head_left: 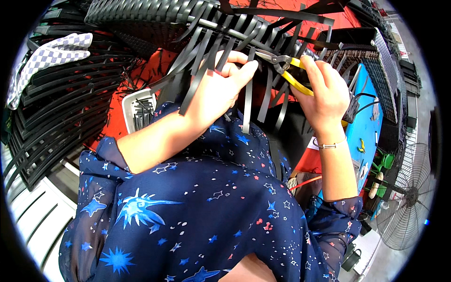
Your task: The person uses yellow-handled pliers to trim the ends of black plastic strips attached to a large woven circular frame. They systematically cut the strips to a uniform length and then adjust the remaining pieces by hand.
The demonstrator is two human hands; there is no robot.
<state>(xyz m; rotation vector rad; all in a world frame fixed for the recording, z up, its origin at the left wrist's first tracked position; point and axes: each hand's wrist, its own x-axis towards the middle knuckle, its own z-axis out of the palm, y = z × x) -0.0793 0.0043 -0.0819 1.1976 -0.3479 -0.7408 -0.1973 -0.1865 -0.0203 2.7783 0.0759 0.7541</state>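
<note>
Star-print blouse (197, 188) nearest. Yellow-handled snips (282, 63) clasped by right hand (326, 96); black strips (248, 105) below wicker frame (145, 11), likely light, springy, best pinched near ends, touched by left hand (216, 89), grip unclear.

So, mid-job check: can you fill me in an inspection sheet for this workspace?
Surface: red tabletop, strewn with black scraps on the left.
Job's things: black woven piece with loose black strips hanging; yellow-handled cutters, blades near the strips.
Clutter: pale tub of black offcuts; checkered cloth over black frames.
Hands: left hand among the strips, exact grip unclear; right hand holds the cutters.
Cables: thin orange cord or tube, ends hidden.
Surroundings: blue board and fan to the right.
</note>
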